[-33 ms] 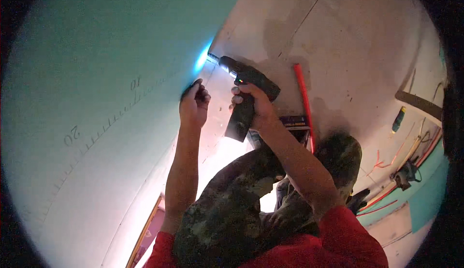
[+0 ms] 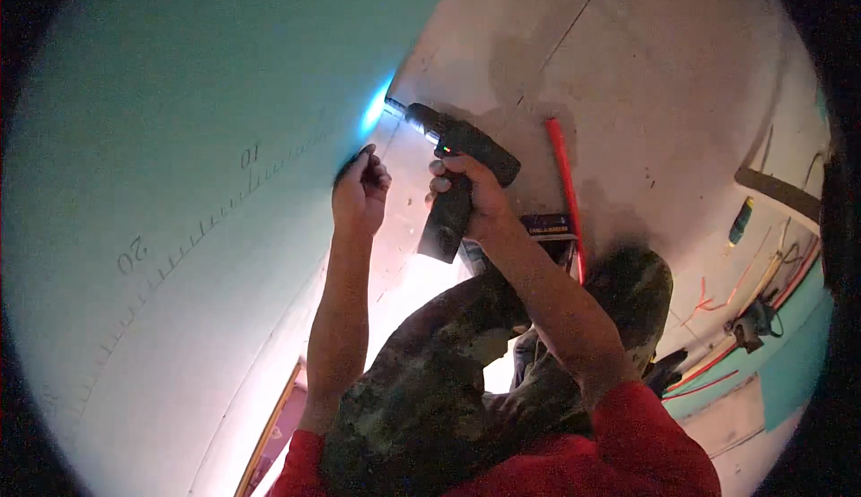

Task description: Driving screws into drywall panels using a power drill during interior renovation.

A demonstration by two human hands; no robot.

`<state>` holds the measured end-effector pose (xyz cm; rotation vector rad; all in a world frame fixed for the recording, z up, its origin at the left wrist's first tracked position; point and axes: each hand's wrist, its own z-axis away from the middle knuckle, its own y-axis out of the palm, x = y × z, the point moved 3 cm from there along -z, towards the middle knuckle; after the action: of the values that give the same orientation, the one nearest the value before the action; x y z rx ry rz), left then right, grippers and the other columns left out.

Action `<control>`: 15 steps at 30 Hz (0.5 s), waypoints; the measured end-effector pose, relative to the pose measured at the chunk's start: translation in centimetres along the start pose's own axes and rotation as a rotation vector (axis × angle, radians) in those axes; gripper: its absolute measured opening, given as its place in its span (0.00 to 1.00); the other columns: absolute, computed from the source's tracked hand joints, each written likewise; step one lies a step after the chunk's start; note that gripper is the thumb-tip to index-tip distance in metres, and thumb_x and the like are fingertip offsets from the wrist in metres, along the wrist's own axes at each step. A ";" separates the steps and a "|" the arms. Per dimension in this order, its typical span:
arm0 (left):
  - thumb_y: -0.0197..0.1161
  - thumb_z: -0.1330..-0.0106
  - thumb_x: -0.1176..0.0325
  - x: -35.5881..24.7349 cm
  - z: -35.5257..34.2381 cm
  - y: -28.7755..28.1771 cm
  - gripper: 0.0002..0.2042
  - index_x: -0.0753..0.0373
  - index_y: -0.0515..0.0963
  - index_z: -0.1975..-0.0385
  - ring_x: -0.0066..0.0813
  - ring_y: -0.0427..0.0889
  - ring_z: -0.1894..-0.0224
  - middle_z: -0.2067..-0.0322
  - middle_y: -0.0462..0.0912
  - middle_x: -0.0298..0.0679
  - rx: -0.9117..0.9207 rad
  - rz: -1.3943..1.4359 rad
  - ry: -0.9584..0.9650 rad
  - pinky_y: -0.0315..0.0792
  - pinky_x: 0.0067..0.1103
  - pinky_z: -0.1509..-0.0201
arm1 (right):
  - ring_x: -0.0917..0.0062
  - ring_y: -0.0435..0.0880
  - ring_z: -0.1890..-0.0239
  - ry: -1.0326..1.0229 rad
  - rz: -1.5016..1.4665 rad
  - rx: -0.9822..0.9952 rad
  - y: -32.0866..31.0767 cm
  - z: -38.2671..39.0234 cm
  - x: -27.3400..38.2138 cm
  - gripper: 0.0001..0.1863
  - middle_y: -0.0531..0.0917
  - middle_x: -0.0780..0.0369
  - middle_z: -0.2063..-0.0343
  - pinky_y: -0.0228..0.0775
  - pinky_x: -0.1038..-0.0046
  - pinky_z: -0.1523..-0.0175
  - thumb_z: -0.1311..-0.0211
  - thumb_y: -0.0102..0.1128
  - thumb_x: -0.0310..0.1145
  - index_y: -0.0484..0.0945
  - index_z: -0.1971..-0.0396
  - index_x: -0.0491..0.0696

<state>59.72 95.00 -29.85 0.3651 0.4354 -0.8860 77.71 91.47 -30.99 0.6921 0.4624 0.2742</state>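
My right hand (image 2: 475, 194) is wrapped round the grip of a dark cordless drill (image 2: 480, 149). The drill's tip points left and meets the edge of a large greenish board (image 2: 179, 75), where its lamp throws a bright bluish spot. Just below that spot is my left hand (image 2: 360, 187), its fingers curled and pinched together close to the board. Whatever lies between those fingers, if anything, is too dark and small to make out. Printed scale marks run along the board's face to the left of this hand.
A red tube (image 2: 563, 183) lies on the pale surface right of the drill, beside a dark box (image 2: 547, 226). Farther right are a yellow-and-dark handled tool (image 2: 740, 221), a dark power tool (image 2: 753, 325) and several red and yellow lengths. My camouflage-clad legs (image 2: 421, 380) are below.
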 end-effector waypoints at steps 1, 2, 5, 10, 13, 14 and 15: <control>0.53 0.33 0.73 0.0 -0.1 0.0 0.07 0.67 0.75 0.60 0.23 0.73 0.73 0.73 0.75 0.36 0.056 0.027 0.007 0.69 0.18 0.70 | 0.80 0.78 0.75 0.002 -0.005 -0.004 -0.3 -0.2 0.0 0.06 0.77 0.64 0.73 0.77 0.68 0.64 0.44 0.58 0.29 0.71 0.69 0.47; 0.53 0.33 0.74 0.1 -0.2 0.1 0.07 0.67 0.75 0.58 0.24 0.74 0.72 0.72 0.76 0.37 0.113 0.054 0.013 0.70 0.20 0.69 | 0.80 0.78 0.75 0.007 -0.016 0.035 -0.3 -0.5 -0.1 0.06 0.77 0.65 0.73 0.77 0.68 0.64 0.44 0.58 0.29 0.71 0.68 0.47; 0.52 0.32 0.74 0.3 -0.1 0.4 0.06 0.67 0.74 0.60 0.21 0.72 0.74 0.74 0.73 0.35 0.048 0.098 -0.004 0.68 0.17 0.71 | 0.80 0.78 0.75 0.020 -0.004 0.042 -0.4 -0.8 -0.1 0.07 0.77 0.65 0.73 0.77 0.68 0.65 0.44 0.59 0.30 0.71 0.68 0.48; 0.52 0.32 0.74 0.0 -0.6 0.3 0.06 0.67 0.73 0.60 0.22 0.71 0.74 0.74 0.73 0.35 0.132 0.127 -0.018 0.68 0.17 0.71 | 0.80 0.78 0.76 0.008 0.069 -0.030 0.4 -0.6 0.0 0.07 0.77 0.65 0.72 0.78 0.68 0.65 0.43 0.59 0.30 0.71 0.66 0.50; 0.52 0.32 0.74 -0.1 -0.8 0.4 0.06 0.67 0.73 0.60 0.23 0.71 0.74 0.74 0.73 0.35 0.113 0.155 -0.049 0.68 0.18 0.71 | 0.76 0.78 0.77 0.006 -0.070 0.047 0.2 -0.9 -0.1 0.12 0.77 0.63 0.73 0.78 0.65 0.70 0.44 0.59 0.28 0.69 0.61 0.47; 0.52 0.32 0.74 -0.2 -0.7 0.6 0.05 0.67 0.73 0.60 0.23 0.71 0.74 0.73 0.73 0.35 0.089 0.176 -0.063 0.68 0.18 0.71 | 0.78 0.78 0.77 -0.005 -0.006 0.046 0.2 -0.9 0.0 0.11 0.77 0.64 0.72 0.78 0.66 0.67 0.44 0.59 0.29 0.70 0.61 0.48; 0.52 0.32 0.74 -0.3 -0.6 0.6 0.05 0.67 0.73 0.60 0.23 0.71 0.74 0.73 0.73 0.35 0.086 0.175 -0.062 0.68 0.18 0.71 | 0.81 0.78 0.76 -0.016 0.058 0.046 0.1 -0.8 0.0 0.10 0.77 0.65 0.71 0.77 0.68 0.65 0.43 0.59 0.29 0.71 0.61 0.49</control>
<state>59.90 95.78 -30.13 0.4468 0.3032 -0.7445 77.32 92.05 -31.50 0.7529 0.4346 0.3127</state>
